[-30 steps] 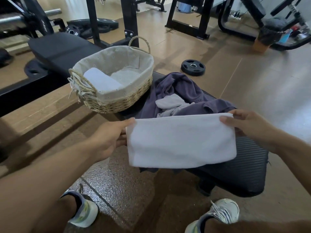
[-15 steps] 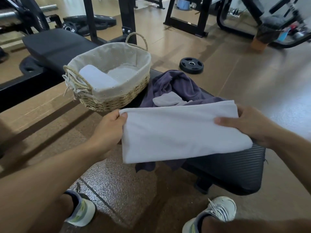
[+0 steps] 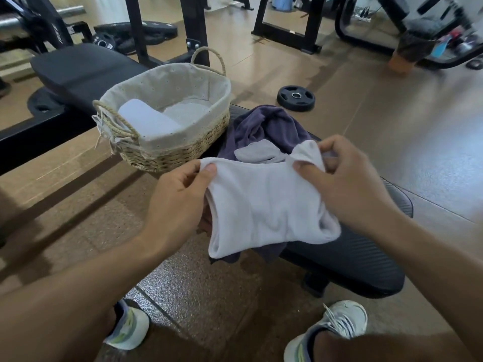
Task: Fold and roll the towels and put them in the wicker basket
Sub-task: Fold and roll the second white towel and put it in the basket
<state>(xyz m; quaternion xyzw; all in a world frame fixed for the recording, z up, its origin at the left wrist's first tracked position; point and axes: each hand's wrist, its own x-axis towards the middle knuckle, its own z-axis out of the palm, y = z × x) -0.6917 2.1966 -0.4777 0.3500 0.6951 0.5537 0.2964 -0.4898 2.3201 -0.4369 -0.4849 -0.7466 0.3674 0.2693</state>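
Note:
I hold a white towel (image 3: pixel 264 205) in the air above the near end of a black bench (image 3: pixel 366 257). My left hand (image 3: pixel 177 205) pinches its upper left corner. My right hand (image 3: pixel 347 184) grips the bunched upper right edge, and the towel sags in a fold between them. Behind it on the bench lie a purple towel (image 3: pixel 264 126) and a pale grey towel (image 3: pixel 258 152) in a loose heap. The wicker basket (image 3: pixel 167 124) with a cloth liner stands at the bench's far left, with one rolled white towel (image 3: pixel 146 121) inside.
A black weight plate (image 3: pixel 296 97) lies on the brown floor beyond the bench. A second bench (image 3: pixel 78 71) and black rack posts (image 3: pixel 198 27) stand behind the basket. My two shoes (image 3: pixel 329 325) rest on the floor below the bench.
My hands have come much closer together. The towel, stretched flat between them before, now hangs doubled and bunched, with my right hand turned over its edge.

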